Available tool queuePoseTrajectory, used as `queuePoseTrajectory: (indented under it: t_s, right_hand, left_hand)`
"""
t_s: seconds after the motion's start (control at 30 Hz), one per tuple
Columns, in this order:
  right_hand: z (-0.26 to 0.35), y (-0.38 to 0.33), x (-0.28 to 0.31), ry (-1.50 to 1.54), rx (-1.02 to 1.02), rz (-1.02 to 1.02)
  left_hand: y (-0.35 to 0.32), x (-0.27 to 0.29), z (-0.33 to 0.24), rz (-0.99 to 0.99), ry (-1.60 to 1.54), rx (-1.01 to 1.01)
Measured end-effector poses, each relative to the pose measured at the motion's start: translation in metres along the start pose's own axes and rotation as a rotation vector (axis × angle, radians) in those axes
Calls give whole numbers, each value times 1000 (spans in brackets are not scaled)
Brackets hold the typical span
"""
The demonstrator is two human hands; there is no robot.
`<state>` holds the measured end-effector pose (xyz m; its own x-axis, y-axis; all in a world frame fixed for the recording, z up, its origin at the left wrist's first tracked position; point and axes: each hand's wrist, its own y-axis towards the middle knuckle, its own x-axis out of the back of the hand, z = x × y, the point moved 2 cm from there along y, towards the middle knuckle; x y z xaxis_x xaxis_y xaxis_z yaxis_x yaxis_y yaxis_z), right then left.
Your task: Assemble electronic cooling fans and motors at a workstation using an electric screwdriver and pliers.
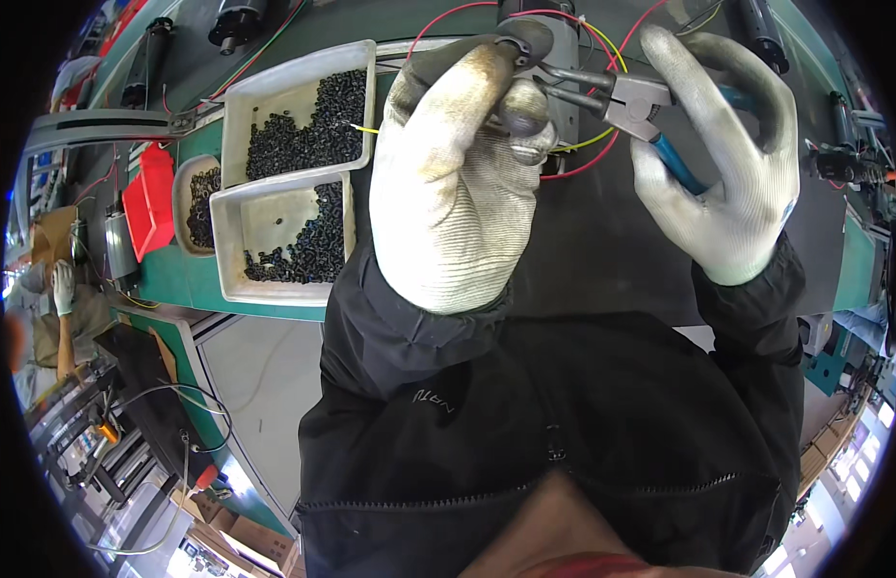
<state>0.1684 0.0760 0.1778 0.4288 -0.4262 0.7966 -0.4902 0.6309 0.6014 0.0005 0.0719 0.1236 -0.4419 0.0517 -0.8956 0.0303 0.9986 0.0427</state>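
- A small dark part [513, 52] is pinched in the left hand [458, 183], above the tabletop [169, 279] toward its far edge; the fingertips hide much of it.
- The left hand, in a pale knitted glove with dark fingertips, has thumb and fingers together on that part.
- The right hand, [727, 144] gloved likewise, is clamped on the blue-handled pliers [633, 100], its index finger raised off the handles.
- The pliers' two prongs stand apart and point at the left hand's fingertips; whether they touch the part I cannot tell.
- A red wire [602, 159] and a yellow-green wire [592, 143] loop behind the pliers.
- On the tabletop's left half, an upper tray [275, 89] and a lower tray [265, 217] hold small black pieces.
- Left of them sit a small tub [181, 212] of dark pieces and, nearer the left edge, a red bin [149, 207].
- A dark cylinder [238, 24] lies by the far edge.
- Beyond the left edge shows a co-worker's gloved hand [63, 287].
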Motion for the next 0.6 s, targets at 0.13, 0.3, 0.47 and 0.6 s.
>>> queuePoseTrajectory:
  t_s: [0.13, 0.3, 0.47, 0.6]
  right_hand:
    - [1, -1, -1, 79, -5, -100]
    - [-1, 0, -17, -112, 18, -214]
    - [3, 0, -9, -105, -62, 24]
    - [-1, -5, -10, -85, -69, -18]
  left_hand:
    - [0, 1, 1, -20, 12, -55]
    - [-1, -3, 1, 21, 19, -42]
    - [0, 6, 11, 29, -15, -32]
    - [3, 4, 12, 0, 47, -19]
